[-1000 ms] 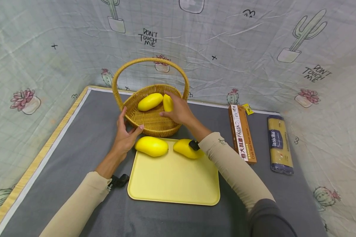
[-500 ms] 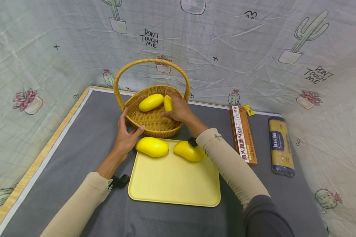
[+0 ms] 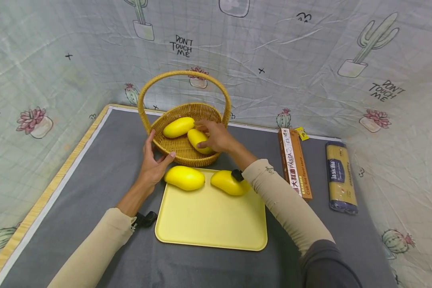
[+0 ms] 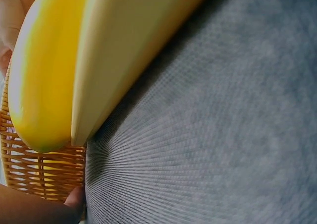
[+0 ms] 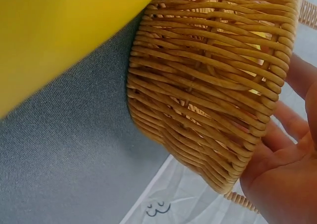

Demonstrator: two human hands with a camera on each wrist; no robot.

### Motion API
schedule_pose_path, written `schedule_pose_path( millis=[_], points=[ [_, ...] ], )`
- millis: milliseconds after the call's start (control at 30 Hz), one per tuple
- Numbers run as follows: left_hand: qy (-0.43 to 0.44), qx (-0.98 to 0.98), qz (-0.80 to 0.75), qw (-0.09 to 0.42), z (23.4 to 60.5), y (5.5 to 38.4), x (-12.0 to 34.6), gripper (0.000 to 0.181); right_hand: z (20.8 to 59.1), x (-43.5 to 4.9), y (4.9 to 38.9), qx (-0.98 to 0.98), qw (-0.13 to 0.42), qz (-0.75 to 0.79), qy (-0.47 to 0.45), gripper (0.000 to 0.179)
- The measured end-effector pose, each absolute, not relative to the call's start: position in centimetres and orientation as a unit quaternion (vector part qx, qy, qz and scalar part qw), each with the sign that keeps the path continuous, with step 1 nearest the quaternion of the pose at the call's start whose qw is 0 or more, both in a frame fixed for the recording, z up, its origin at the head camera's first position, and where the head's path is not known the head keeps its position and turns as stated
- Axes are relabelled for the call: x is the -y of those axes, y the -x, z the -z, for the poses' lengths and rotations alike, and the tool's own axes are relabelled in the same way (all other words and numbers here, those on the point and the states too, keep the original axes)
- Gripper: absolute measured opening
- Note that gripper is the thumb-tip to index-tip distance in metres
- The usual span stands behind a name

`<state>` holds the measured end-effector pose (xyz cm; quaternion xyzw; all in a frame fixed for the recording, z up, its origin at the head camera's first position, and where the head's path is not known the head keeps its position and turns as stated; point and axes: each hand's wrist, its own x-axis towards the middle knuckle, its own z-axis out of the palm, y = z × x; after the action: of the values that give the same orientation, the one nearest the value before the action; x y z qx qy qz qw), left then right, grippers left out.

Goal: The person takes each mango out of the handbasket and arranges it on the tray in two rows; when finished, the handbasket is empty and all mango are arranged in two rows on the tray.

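Note:
Two yellow mangoes lie inside a wicker basket with a tall hoop handle. My right hand reaches over the basket's right rim and holds the nearer mango, thumb across its near side and fingers at its far side. Left of it lies the other mango. My left hand rests against the basket's left front, fingers spread along the rim and thumb tip at the front. In the right wrist view, the basket wall hides most of what the right fingers touch.
In front of the basket lies a pale yellow tray, bearing a left mango and a right mango. At right are a pasta box, a small yellow packet and a spaghetti pack. Patterned cloth hangs behind.
The mango under my right hand has shifted left and towards me, showing more of itself. The other basket mango has slid slightly left. My left hand stays at the rim.

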<state>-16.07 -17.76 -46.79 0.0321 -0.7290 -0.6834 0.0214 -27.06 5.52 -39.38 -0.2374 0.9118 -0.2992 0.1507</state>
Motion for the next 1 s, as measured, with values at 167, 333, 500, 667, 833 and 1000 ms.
schedule_pose_path(
  millis=[167,333,500,667,833,1000],
  points=[
    [-0.032,0.729,0.683,0.024,46.9,16.1,17.8,0.103,39.4,-5.5,26.9,-0.916,0.149,0.29,0.236,0.081],
    [-0.03,0.729,0.684,0.023,46.9,16.1,17.7,0.102,39.6,-5.5,27.0,-0.927,0.14,0.245,0.248,0.076],
    [-0.031,0.731,0.682,0.019,46.9,16.1,17.8,0.102,39.7,-5.6,27.1,-0.923,0.14,0.24,0.265,0.075],
    [-0.031,0.729,0.684,0.018,47.0,16.2,17.7,0.103,39.5,-5.7,26.8,-0.919,0.139,0.253,0.269,0.077],
    [-0.033,0.728,0.684,0.019,47.0,16.2,17.7,0.103,38.8,-5.8,26.4,-0.915,0.12,0.261,0.284,0.077],
    [-0.031,0.729,0.683,0.023,47.1,16.2,17.7,0.102,37.6,-5.8,25.5,-0.911,0.1,0.261,0.302,0.076]
  ],
)
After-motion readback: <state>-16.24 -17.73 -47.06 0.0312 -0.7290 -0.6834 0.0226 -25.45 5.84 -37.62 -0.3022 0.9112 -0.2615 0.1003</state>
